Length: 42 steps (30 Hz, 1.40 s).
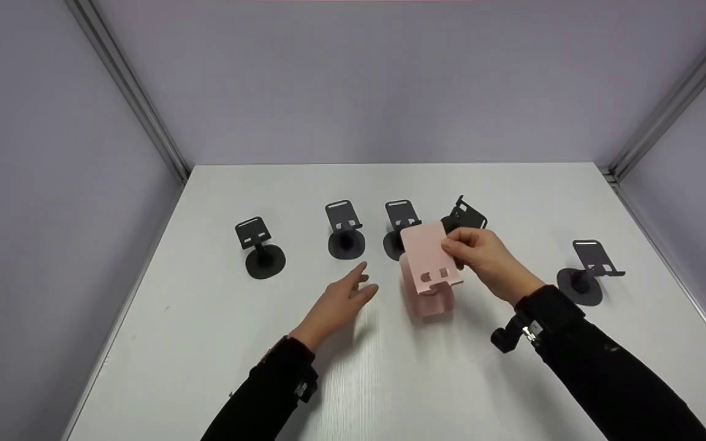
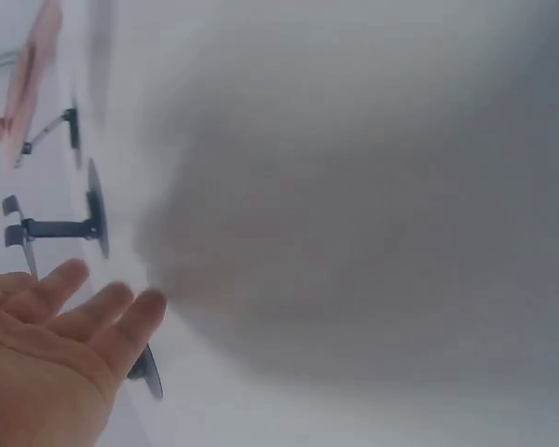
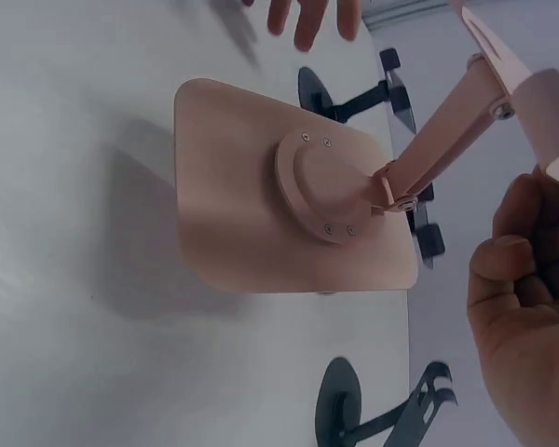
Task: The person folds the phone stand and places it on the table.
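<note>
My right hand (image 1: 482,257) pinches the side edge of a pink phone stand's upper plate (image 1: 426,257) between thumb and fingers. In the right wrist view, the stand's rectangular base (image 3: 224,196) and hinged arm (image 3: 447,130) show, with my right hand (image 3: 531,289) at the upper plate. The base throws a shadow on the white table. To the left of the pink stand, my left hand (image 1: 337,306) holds nothing, its fingers extended and thumb apart. In the left wrist view the left hand (image 2: 56,354) appears close to a black phone stand (image 2: 61,228).
Several black phone stands with round bases stand across the back of the white table (image 1: 206,367): one at far left (image 1: 264,260), two mid-table (image 1: 345,242) and one turned sideways (image 1: 466,214) behind my right hand. Another (image 1: 581,285) is at right. Pale panels (image 1: 353,79) enclose the table.
</note>
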Each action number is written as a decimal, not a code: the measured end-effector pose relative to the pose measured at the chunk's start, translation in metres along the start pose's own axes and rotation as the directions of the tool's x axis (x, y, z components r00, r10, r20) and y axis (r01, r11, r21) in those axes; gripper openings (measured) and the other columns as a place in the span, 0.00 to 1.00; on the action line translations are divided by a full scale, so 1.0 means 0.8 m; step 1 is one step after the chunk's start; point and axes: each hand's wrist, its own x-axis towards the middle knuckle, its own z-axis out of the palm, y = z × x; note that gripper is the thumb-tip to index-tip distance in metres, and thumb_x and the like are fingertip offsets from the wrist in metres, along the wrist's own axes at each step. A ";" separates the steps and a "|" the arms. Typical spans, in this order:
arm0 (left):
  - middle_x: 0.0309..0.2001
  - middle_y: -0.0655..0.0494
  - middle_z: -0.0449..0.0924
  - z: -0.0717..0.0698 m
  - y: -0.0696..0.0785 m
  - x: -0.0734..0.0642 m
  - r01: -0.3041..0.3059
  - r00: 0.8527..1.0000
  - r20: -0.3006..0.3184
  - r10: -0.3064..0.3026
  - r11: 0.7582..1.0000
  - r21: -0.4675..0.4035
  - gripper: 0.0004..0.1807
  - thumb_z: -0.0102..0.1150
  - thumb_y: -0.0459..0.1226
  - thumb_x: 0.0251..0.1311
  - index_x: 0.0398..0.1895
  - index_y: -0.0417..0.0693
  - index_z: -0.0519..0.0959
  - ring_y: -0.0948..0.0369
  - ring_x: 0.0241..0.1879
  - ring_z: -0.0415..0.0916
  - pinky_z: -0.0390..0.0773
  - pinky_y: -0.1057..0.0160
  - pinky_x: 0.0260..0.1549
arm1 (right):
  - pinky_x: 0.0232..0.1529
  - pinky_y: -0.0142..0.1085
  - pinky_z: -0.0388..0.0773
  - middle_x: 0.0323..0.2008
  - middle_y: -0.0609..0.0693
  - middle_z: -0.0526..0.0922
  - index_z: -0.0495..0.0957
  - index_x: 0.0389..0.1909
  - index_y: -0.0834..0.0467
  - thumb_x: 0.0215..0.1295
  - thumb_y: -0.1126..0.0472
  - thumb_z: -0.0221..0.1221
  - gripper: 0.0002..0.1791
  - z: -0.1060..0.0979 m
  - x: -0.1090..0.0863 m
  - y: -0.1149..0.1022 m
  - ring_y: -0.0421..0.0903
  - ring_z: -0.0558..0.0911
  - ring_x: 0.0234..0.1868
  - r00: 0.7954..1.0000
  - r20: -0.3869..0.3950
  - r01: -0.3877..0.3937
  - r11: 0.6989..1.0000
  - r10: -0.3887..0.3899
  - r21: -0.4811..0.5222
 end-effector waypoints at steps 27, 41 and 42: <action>0.41 0.44 0.86 0.011 0.013 0.018 0.080 0.994 -0.024 -0.111 0.832 -0.550 0.25 0.57 0.22 0.62 0.61 0.42 0.67 0.51 0.34 0.88 0.88 0.52 0.33 | 0.39 0.32 0.72 0.29 0.46 0.77 0.79 0.37 0.64 0.73 0.61 0.61 0.09 0.064 -0.002 -0.008 0.43 0.74 0.34 0.994 0.075 0.073 0.996 -0.077 0.051; 0.37 0.44 0.89 -0.018 0.006 0.012 -0.084 0.970 -0.241 0.021 0.963 -0.257 0.22 0.53 0.18 0.58 0.54 0.42 0.74 0.57 0.35 0.87 0.83 0.64 0.26 | 0.44 0.36 0.78 0.37 0.47 0.86 0.84 0.46 0.65 0.72 0.56 0.64 0.15 0.053 -0.005 -0.016 0.44 0.82 0.42 0.986 0.165 0.044 0.993 -0.025 -0.112; 0.36 0.45 0.89 -0.019 0.006 0.012 -0.098 0.967 -0.250 0.039 0.969 -0.226 0.21 0.53 0.18 0.59 0.53 0.42 0.74 0.57 0.35 0.87 0.81 0.66 0.26 | 0.45 0.36 0.78 0.38 0.48 0.86 0.85 0.47 0.64 0.71 0.56 0.64 0.14 0.052 -0.005 -0.018 0.44 0.82 0.42 0.986 0.164 0.049 0.992 -0.030 -0.114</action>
